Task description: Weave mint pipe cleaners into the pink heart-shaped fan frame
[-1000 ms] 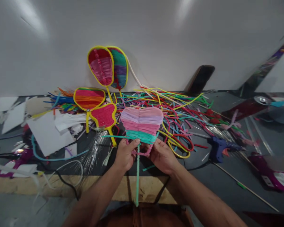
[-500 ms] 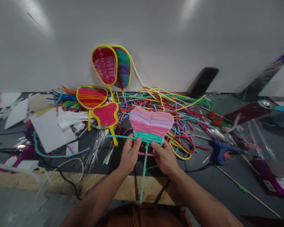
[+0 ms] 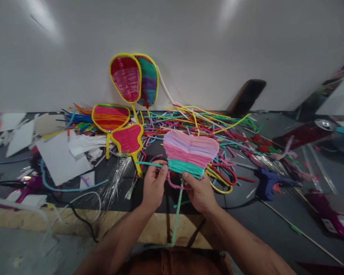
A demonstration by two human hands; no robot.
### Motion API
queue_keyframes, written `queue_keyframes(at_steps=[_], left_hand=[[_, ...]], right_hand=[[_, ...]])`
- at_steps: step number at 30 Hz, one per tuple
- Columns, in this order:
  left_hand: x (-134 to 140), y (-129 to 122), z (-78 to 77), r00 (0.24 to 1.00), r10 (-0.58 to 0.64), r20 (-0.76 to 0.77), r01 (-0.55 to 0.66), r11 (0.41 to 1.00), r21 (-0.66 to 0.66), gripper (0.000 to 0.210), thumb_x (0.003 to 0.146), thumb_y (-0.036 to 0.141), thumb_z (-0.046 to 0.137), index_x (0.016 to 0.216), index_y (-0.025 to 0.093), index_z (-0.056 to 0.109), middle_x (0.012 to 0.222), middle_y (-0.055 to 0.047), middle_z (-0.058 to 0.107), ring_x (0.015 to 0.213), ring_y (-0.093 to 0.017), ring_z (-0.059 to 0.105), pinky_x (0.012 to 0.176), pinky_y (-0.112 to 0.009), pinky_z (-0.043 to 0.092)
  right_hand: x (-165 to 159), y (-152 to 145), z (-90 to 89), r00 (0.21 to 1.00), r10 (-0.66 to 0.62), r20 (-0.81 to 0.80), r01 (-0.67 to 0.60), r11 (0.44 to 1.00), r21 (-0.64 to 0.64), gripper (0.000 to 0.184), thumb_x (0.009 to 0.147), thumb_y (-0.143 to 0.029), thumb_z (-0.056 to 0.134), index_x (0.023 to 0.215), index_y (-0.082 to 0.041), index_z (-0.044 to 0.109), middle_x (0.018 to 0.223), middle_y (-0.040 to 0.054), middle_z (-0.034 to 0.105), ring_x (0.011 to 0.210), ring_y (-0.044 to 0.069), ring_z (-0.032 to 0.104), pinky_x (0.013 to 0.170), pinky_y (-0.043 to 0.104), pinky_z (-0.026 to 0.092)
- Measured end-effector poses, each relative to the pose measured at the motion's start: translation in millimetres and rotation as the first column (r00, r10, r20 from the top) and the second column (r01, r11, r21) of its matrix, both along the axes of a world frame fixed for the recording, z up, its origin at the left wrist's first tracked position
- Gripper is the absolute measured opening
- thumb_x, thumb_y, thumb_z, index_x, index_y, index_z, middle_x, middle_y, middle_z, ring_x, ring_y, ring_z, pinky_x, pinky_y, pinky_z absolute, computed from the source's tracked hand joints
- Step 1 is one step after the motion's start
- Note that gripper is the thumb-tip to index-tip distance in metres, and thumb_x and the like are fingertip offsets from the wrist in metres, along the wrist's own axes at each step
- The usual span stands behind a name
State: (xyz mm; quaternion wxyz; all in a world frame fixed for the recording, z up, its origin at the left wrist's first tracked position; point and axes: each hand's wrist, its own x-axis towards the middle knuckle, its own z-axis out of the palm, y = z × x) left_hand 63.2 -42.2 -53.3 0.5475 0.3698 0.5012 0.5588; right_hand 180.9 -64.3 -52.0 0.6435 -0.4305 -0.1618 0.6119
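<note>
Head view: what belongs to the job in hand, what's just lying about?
In the job: striped pipe-cleaner panel in right hand; teal strand at left hand; light-green stem.

Likely just lying about: smartphone, drinks can, white sheet.

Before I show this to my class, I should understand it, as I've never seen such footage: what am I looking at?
There is no machine here: the two bare hands belong to the person wearing the camera. It sits on the head and looks forward and down, so every picture shares that view. The left hand pinches a thin teal strip; the right hand holds a striped piece in pink, lilac and teal by its lower edge. A green stem hangs beneath. On the dark table lie loose colourful strips, white paper and a blue glue gun.
</note>
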Motion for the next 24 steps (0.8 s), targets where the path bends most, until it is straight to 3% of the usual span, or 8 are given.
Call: queue_keyframes(at_steps=[7, 12, 18, 24], left_hand=[[-4.4, 4.8, 10.4, 0.96, -0.031, 0.277, 0.065, 0.991, -0.115, 0.025, 0.064, 0.029, 0.077, 0.074, 0.017, 0.058, 0.061, 0.005, 0.058, 0.054, -0.007, 0.054, 0.05, -0.016, 0.041], [-6.5, 5.3, 14.2, 0.932, -0.062, 0.358, 0.135, 0.974, -0.183, 0.026, 0.062, 0.027, 0.078, 0.071, 0.016, 0.056, 0.061, 0.004, 0.06, 0.056, -0.009, 0.059, 0.053, -0.018, 0.046], [-7.3, 8.7, 13.6, 0.856, -0.078, 0.511, 0.247, 0.93, -0.271, 0.026, 0.064, 0.023, 0.077, 0.079, 0.016, 0.057, 0.06, 0.004, 0.059, 0.052, -0.007, 0.056, 0.057, -0.02, 0.05], [-11.1, 10.4, 6.3, 0.815, -0.044, 0.578, 0.294, 0.891, -0.346, 0.03, 0.063, 0.015, 0.077, 0.089, 0.016, 0.061, 0.058, 0.004, 0.059, 0.048, -0.007, 0.054, 0.053, -0.021, 0.05]], right_hand=[[1.8, 0.7, 0.5, 1.0, 0.02, -0.012, -0.02, 1.0, -0.005, 0.026, 0.056, -0.027, 0.082, 0.068, -0.02, 0.06, 0.06, -0.0051, 0.061, 0.051, 0.008, 0.048, 0.053, 0.022, 0.04], [2.7, 1.2, -1.9, 0.999, 0.041, -0.017, -0.041, 0.999, -0.005, 0.026, 0.056, -0.028, 0.082, 0.069, -0.019, 0.06, 0.06, -0.0053, 0.061, 0.049, 0.007, 0.046, 0.051, 0.022, 0.04], [1.3, 0.2, 4.1, 0.998, 0.065, -0.001, -0.065, 0.997, 0.033, 0.024, 0.058, -0.029, 0.081, 0.069, -0.022, 0.061, 0.058, -0.0061, 0.058, 0.047, 0.007, 0.043, 0.051, 0.023, 0.042], [-0.3, -1.5, 0.1, 0.995, 0.09, 0.035, -0.093, 0.991, 0.1, 0.025, 0.063, -0.03, 0.078, 0.083, -0.023, 0.066, 0.076, -0.0019, 0.068, 0.062, 0.012, 0.057, 0.07, 0.029, 0.05]])
